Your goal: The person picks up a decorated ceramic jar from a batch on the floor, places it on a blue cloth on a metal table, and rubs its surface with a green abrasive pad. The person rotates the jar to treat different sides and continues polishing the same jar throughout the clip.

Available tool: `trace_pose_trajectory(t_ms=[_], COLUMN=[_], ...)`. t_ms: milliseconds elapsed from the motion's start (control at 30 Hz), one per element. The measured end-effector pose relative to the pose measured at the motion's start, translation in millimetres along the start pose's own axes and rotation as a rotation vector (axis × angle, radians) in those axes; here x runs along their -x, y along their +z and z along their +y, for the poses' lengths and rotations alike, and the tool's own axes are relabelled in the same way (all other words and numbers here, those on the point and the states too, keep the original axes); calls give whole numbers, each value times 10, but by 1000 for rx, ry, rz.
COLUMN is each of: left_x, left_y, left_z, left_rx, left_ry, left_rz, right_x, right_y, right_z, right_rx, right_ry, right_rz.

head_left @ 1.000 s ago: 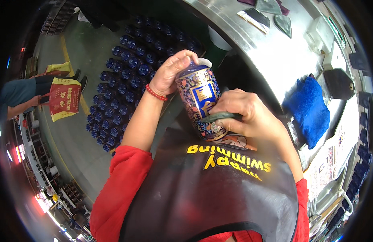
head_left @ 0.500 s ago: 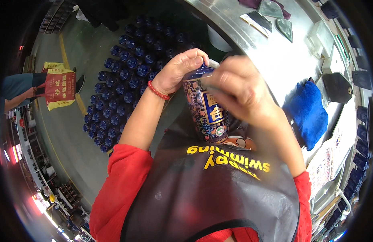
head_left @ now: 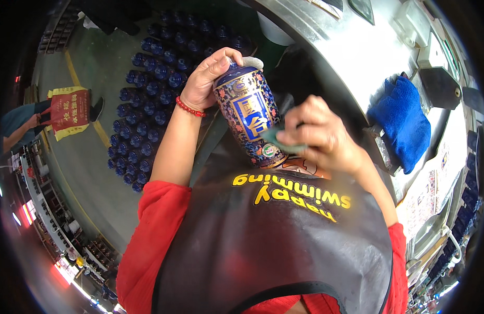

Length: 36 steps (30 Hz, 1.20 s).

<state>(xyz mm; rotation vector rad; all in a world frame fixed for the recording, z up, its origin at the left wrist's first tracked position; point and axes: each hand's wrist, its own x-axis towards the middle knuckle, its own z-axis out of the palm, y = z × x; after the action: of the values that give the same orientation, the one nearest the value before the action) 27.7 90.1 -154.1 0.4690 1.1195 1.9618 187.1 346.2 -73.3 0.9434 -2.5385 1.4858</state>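
Over there, a blue, gold-trimmed floral bottle (head_left: 246,116) tilts in mid-air, a thin green scraper (head_left: 274,139) overlapping its lower front.

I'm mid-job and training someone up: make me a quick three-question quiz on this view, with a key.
1. Which hand grips the top end of the bottle?
2. True or false: the blue cloth lies to the left of the bottle.
3. What colour is the thin piece in the right hand?
A) red
B) green
C) yellow

Key:
1. The left hand.
2. False; it lies to the right.
3. B.
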Motion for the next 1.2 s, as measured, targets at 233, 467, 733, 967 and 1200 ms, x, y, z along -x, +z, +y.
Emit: trace_pose_trajectory(t_ms=[233,467,733,967,1200], left_x=[0,43,10,72,125], left_y=[-5,82,261,247,252], left_z=[-45,24,157,174,163], left_rx=[-10,32,74,72,47], left_ry=[11,29,14,31,-29], left_rz=[8,8,21,82,259], right_x=[130,4,-414,45,380], right_y=[-79,-40,-50,-2,33], right_z=[9,-31,128,76,-35], right_rx=[-262,-152,-148,34,55], right_ry=[153,29,269,373,213], right_rz=[110,-37,328,280,23])
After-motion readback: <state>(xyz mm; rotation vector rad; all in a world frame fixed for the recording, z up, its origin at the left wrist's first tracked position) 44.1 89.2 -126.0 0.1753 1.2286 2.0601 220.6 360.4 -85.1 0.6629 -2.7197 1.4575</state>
